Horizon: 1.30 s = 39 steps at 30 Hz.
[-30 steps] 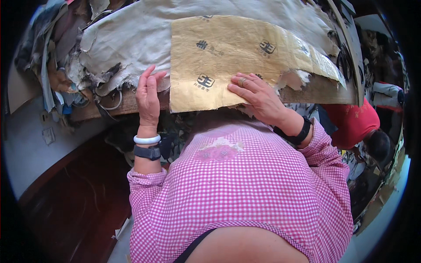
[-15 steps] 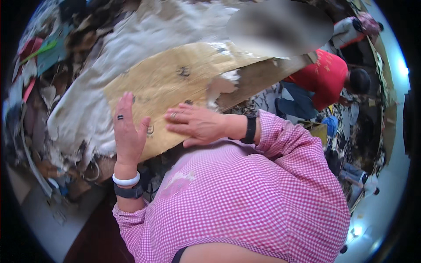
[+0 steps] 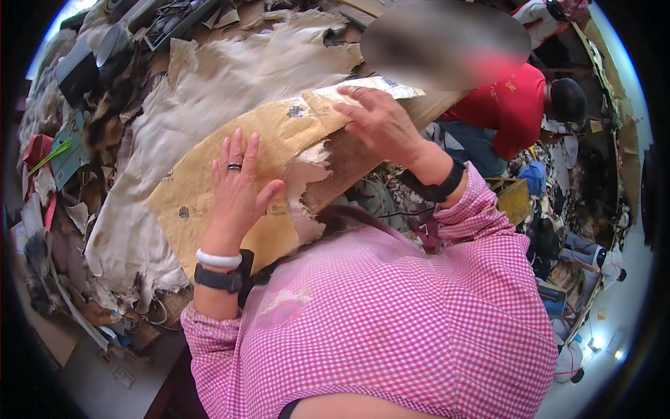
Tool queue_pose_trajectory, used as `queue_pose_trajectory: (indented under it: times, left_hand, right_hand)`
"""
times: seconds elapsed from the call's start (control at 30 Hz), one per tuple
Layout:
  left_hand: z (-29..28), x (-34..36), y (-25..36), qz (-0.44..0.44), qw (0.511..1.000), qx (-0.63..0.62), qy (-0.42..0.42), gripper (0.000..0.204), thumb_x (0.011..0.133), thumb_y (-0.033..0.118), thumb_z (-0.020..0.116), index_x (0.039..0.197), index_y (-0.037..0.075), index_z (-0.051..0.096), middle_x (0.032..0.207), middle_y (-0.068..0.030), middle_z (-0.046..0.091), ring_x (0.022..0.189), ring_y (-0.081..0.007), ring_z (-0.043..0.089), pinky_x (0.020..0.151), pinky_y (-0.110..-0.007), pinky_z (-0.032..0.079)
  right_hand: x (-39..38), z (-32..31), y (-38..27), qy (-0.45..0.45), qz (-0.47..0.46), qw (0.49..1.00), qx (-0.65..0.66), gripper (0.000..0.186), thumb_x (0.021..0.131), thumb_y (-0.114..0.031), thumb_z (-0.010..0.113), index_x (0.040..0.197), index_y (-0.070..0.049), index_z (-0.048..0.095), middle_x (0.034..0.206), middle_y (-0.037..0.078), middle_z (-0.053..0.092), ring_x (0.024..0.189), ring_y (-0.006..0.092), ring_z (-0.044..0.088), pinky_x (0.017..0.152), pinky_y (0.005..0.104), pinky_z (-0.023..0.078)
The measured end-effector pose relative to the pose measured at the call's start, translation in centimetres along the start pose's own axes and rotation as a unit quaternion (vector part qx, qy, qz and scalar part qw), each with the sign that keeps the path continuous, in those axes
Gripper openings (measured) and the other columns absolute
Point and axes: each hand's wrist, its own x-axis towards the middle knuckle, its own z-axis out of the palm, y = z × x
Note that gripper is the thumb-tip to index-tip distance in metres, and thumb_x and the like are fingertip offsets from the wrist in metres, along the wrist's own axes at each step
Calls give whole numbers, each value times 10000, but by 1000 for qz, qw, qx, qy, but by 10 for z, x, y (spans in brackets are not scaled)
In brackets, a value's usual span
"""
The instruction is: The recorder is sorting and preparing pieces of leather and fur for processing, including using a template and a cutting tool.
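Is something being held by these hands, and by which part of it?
No clear hold: the left hand lies open on the paper. The right hand touches the paper near its right end; whether it grips there cannot be told.

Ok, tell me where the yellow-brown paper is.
In the head view, the yellow-brown paper lies mostly left of centre, partly over the pale hide, beneath the left hand, its upper-right end by the right hand.

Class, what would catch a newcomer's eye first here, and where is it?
The yellow paper in the middle stands out, beneath the left hand and over a ragged whitish sheet. Next come the pink checked shirt at lower middle and a person in red at upper right.
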Motion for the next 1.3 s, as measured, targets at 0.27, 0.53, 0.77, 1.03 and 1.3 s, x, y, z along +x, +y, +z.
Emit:
queue_pose_trajectory:
  times: [0.27, 0.53, 0.77, 1.03, 1.3]
  left_hand:
    - [29, 10, -7, -71, 997, -4, -17, 859, 815, 622, 541, 1502, 228, 208, 1575, -86, 101, 1447, -316, 59, 1105, -589, 25]
    - [38, 13, -13, -112, 993, -21, 4, 853, 821, 697, 459, 1499, 238, 219, 1567, -101, 119, 1444, -315, 76, 1111, -571, 28]
    - [35, 15, -9, -110, 994, -8, 7, 804, 853, 661, 448, 1484, 195, 271, 1557, -112, 157, 1435, -312, 121, 1117, -541, 65]
    - [-1, 79, 41, 48, 998, 12, 35, 579, 904, 362, 544, 1394, 85, 408, 1467, -149, 346, 1360, -335, 304, 1113, -428, 235]
    - [29, 117, 52, 128, 990, -58, -3, 657, 793, 199, 656, 1376, 51, 392, 1426, -167, 382, 1314, -336, 362, 1084, -413, 305]
  right_hand:
    - [10, -5, 43, -45, -2, 999, 8, 241, 799, -156, 645, 1033, -96, 636, 1075, 80, 628, 980, 276, 591, 855, 370, 454]
    - [52, -11, 64, 31, -164, 984, -59, 96, 764, -120, 556, 855, -107, 583, 1002, 39, 603, 980, 201, 576, 827, 328, 439]
    - [14, -10, 68, -24, -95, 995, 20, 122, 723, -159, 619, 814, -104, 560, 889, 36, 564, 864, 200, 565, 748, 329, 443]
    - [-6, 12, 42, -69, -171, 979, 92, 280, 738, -134, 593, 1008, -71, 625, 945, 36, 599, 888, 197, 593, 789, 323, 483]
    - [-12, 0, 42, -118, -140, 981, 62, 312, 728, -133, 578, 1030, -68, 626, 911, 29, 584, 868, 185, 582, 777, 295, 474]
